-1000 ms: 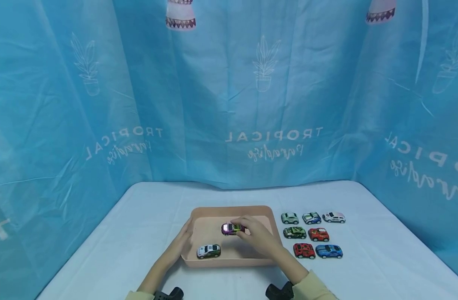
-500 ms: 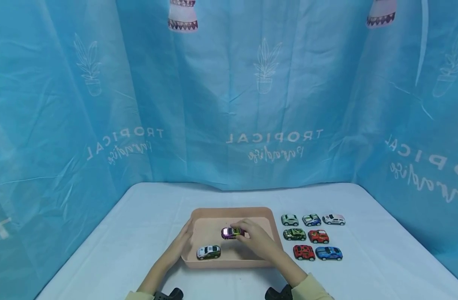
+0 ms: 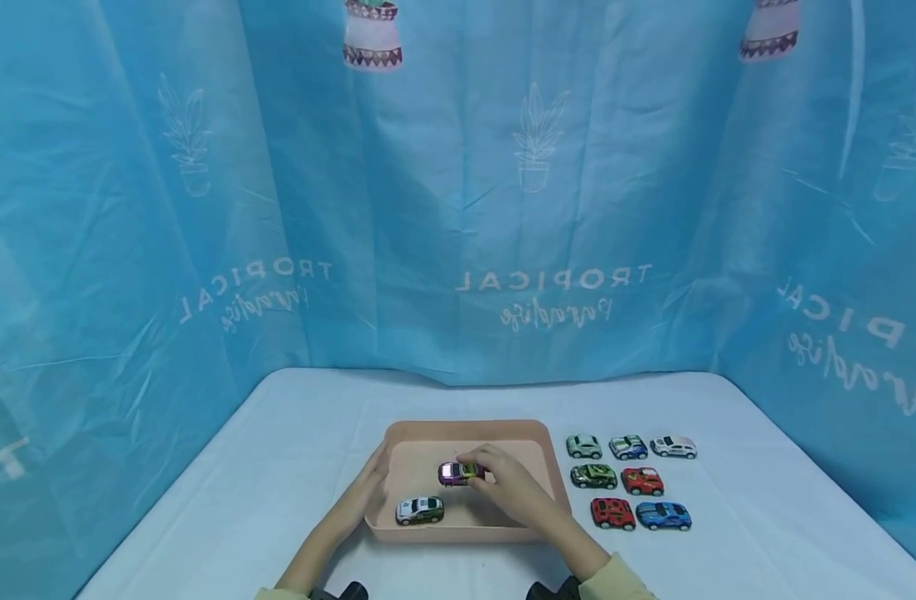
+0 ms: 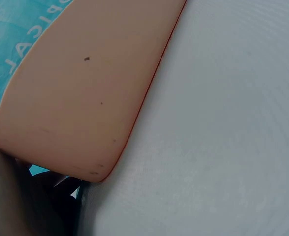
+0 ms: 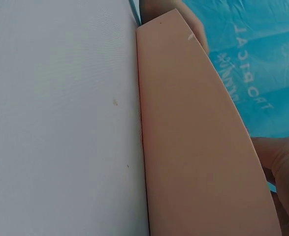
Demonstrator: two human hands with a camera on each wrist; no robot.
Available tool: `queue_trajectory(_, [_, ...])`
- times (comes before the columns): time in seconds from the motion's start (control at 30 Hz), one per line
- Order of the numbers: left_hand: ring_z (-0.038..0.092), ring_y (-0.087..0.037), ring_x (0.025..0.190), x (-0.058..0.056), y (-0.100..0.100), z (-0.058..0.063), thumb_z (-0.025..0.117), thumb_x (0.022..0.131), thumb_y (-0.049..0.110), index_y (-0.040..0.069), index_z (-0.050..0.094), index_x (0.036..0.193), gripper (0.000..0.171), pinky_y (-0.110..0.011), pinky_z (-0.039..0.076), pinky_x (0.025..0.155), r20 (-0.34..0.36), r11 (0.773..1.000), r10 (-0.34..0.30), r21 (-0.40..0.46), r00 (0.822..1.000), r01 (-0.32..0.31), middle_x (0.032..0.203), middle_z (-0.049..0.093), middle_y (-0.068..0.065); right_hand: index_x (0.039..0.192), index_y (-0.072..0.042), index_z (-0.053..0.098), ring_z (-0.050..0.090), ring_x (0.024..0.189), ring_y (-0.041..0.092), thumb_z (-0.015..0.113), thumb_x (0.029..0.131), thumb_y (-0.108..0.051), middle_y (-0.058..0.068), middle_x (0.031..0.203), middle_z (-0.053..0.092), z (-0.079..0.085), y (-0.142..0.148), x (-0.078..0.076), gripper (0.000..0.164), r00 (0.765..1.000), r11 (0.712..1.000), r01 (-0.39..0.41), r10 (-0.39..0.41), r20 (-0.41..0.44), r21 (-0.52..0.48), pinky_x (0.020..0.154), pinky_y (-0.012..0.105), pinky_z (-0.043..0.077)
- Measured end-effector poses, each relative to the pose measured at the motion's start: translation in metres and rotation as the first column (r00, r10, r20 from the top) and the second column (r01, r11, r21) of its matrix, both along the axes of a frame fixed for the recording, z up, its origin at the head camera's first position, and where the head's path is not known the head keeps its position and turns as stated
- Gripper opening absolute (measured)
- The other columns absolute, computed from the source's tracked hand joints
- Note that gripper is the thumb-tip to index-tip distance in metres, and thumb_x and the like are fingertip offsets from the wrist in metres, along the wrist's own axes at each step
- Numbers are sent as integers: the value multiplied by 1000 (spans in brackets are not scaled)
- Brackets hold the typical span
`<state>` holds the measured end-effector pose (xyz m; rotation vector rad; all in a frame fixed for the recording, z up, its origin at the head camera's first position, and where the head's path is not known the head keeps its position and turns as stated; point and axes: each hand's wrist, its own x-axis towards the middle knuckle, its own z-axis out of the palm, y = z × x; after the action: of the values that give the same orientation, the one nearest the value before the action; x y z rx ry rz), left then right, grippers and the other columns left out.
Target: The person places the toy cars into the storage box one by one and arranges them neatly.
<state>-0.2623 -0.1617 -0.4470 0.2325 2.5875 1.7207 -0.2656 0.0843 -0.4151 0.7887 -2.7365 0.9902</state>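
A pinkish-beige tray lies on the table with a white and dark green toy car near its front left corner. My right hand reaches over the tray's right part and pinches a purple and yellow-green toy car between thumb and fingers. The car is over the middle of the tray, its right end partly hidden by the fingers. Along the tray's left side rests my left hand, fingers stretched against the wall. The left wrist view is mostly filled by the tray's outer wall.
Right of the tray, several toy cars stand in rows: among them a pale green one, a white one, a red one and a blue one. A blue printed curtain surrounds the white table.
The scene sits slightly lower in the head view. My right hand keeps hold of the purple car, which has shifted slightly toward the front of the tray. The left hand stays at the tray's side.
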Motion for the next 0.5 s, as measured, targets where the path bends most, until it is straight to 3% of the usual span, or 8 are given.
queue_trajectory(0.3, [7,-40,139,-1,2,2,28,96,47,15,12,147,63,-66,7,106,29,999,23,-25,999,-23,153,10,-14,120,-14,58,58,105,18,61,86,-19,2,116,61,-2,-7,-1,34,999,999,-33,33,-6,-14,87,33,52])
queue_trajectory(0.5, [5,-41,139,-2,1,0,27,97,44,13,11,147,61,-64,3,108,21,1000,5,-4,1000,-5,153,8,-16,115,-14,62,60,101,16,62,85,-19,1,113,62,-3,-13,-2,30,999,998,-49,49,-14,-31,83,28,53])
